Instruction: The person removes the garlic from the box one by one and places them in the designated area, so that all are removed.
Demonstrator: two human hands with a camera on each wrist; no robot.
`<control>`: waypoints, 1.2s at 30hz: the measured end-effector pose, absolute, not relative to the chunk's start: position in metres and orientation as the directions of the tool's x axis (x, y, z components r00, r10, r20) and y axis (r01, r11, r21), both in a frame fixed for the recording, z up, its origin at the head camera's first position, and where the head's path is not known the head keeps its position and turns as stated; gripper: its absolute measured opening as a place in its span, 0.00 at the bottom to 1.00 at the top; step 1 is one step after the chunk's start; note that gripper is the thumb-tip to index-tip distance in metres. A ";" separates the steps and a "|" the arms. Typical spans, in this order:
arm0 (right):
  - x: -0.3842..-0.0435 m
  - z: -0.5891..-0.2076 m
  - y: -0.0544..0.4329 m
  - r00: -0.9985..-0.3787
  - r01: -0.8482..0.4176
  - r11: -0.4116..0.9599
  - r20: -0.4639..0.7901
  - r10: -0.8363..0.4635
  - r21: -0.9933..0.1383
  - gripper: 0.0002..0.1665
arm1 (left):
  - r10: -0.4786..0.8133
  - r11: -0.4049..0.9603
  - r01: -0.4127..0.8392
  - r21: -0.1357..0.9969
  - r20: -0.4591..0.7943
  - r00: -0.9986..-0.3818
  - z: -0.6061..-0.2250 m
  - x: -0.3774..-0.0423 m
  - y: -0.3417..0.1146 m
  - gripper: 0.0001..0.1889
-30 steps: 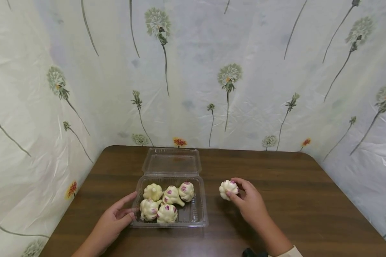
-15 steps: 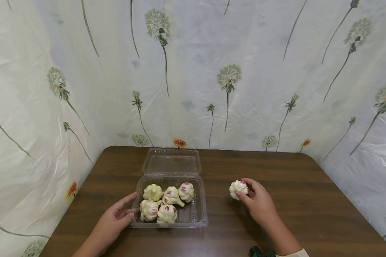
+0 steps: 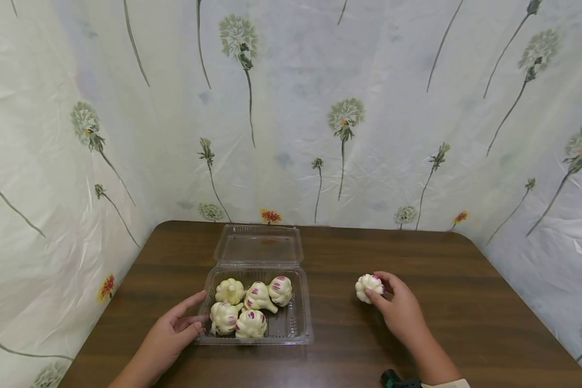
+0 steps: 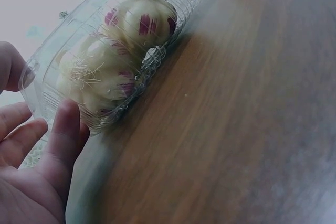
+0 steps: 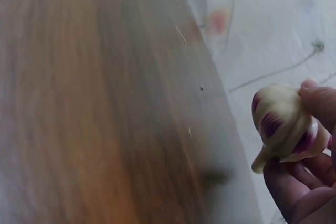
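In the head view, my right hand [image 3: 403,312] pinches a garlic bulb [image 3: 369,288] between thumb and fingers, over the right half of the table. The right wrist view shows this bulb's purple-streaked side and short stem. My left hand [image 3: 171,335] touches the left edge of a clear plastic clamshell container [image 3: 298,340], its fingers extended and loosely bent. Thumb and fingertips lie along the rim and wall in the left wrist view. Several garlic bulbs [image 3: 250,323], white with purple streaks, sit in the container, mostly toward its left and middle.
The container's hinged lid [image 3: 259,245] lies back behind it. Both stand on a dark brown wooden table [image 3: 349,248]. A curtain [image 3: 291,118] printed with dandelions hangs behind and along both sides. A black device [image 3: 399,380] sits by the right wrist.
My right hand has moved to the right with the garlic bulb, away from the container. The left hand and the container have stayed in place.
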State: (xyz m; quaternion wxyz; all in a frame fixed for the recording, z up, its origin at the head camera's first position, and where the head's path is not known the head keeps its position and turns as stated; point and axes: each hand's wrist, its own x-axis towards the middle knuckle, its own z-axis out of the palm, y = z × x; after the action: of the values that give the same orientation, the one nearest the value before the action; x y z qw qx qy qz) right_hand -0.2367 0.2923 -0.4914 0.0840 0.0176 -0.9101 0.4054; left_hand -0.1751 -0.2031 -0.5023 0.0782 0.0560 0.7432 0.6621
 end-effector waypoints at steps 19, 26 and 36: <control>-0.237 -0.490 0.318 -0.990 0.002 0.700 0.097 0.102 -0.714 0.40 | 0.186 0.125 -0.039 0.991 -0.062 -0.980 -0.505 -0.177 -0.204 0.34; -0.237 -0.491 0.324 -0.987 0.018 0.701 0.098 0.125 -0.713 0.40 | 0.178 0.118 -0.027 0.993 -0.048 -0.983 -0.506 -0.175 -0.206 0.34; -0.236 -0.494 0.333 -0.964 0.094 0.721 0.117 0.238 -0.687 0.37 | 0.204 0.104 0.000 0.995 -0.021 -0.979 -0.504 -0.175 -0.206 0.34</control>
State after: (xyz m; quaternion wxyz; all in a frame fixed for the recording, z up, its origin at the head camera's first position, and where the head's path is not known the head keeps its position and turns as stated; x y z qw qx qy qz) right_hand -0.2356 0.3334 -0.4938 0.0990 -0.0900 -0.9223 0.3625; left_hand -0.1755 -0.2060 -0.5040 0.0764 0.0689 0.7392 0.6656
